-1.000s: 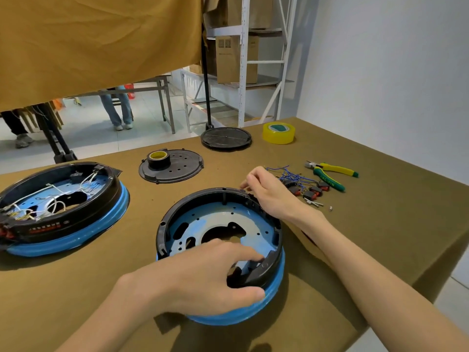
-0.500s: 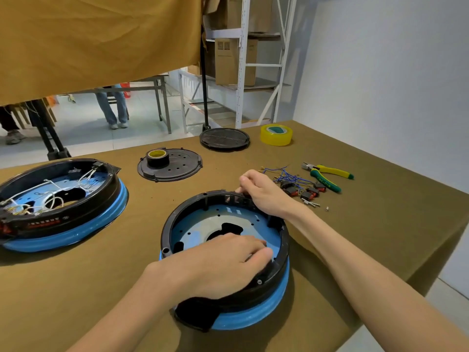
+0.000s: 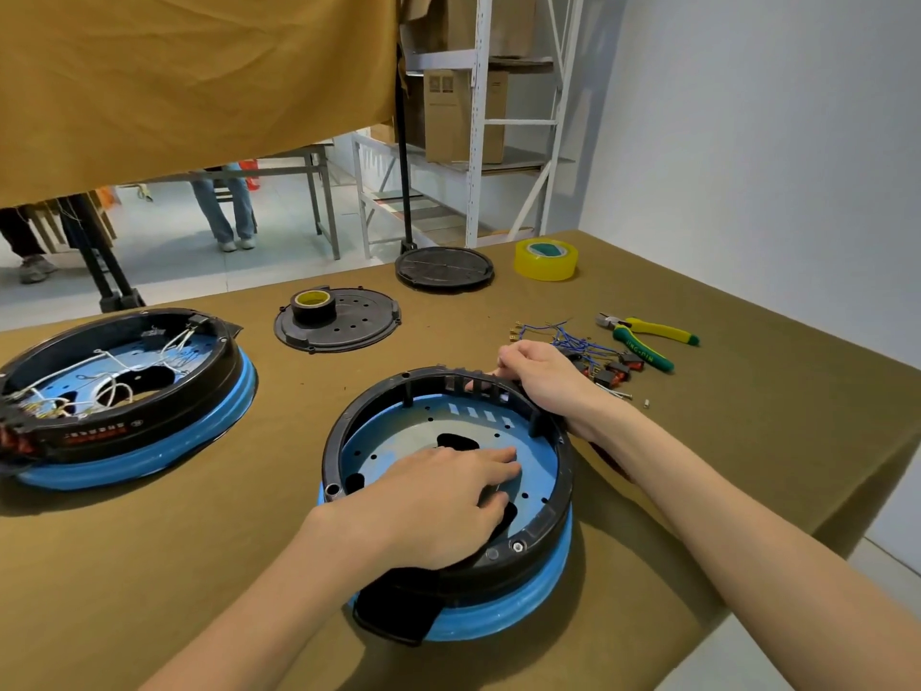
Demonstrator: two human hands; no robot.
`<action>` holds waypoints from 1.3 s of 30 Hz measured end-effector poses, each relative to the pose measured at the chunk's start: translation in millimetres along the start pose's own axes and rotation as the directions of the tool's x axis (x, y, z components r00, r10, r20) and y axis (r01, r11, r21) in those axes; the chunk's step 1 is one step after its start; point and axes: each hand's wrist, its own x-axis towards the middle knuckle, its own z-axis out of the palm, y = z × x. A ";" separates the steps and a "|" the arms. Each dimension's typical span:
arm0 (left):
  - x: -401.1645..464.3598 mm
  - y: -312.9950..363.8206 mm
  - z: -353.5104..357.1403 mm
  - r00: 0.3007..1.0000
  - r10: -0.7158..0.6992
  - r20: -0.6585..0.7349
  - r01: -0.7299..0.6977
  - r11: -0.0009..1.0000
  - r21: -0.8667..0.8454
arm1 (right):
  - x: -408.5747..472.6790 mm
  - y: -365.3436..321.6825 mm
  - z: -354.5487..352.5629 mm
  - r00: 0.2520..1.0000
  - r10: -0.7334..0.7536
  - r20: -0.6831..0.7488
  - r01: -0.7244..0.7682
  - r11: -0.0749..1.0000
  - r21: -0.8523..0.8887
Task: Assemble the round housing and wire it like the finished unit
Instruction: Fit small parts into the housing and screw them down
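I'm pressing my left hand [image 3: 438, 496] flat inside the round housing [image 3: 448, 501] at lower centre, while my right hand [image 3: 543, 379] is gripping its far rim; the loose wires [image 3: 573, 341] are lying just beyond, nearest that hand.

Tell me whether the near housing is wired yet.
Not wired: the near housing shows bare blue plate; the wires lie apart on the table.
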 end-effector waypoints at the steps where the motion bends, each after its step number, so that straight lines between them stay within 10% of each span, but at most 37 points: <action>1: 0.4 0.1 0.3 1.000 0.001 0.005 -0.001 1.000 0.004 | -0.4 0.5 -0.7 1.000 -0.003 -0.008 0.003 1.000 0.001; 23: 0.3 -0.9 -3.1 0.999 -0.012 0.046 0.020 0.984 -0.176 | 8.4 2.5 9.9 0.996 -0.080 -0.028 0.077 0.994 -0.074; 32: -4.0 -2.9 -6.0 0.998 -0.060 -0.011 0.057 0.979 -0.196 | -26.0 13.0 -14.7 0.984 -0.115 -0.138 0.158 0.920 0.359; 39: -4.6 -0.8 -8.1 0.997 -0.078 -0.002 0.076 0.978 -0.192 | -55.1 26.8 -19.2 0.981 -0.179 -0.079 0.195 0.930 0.311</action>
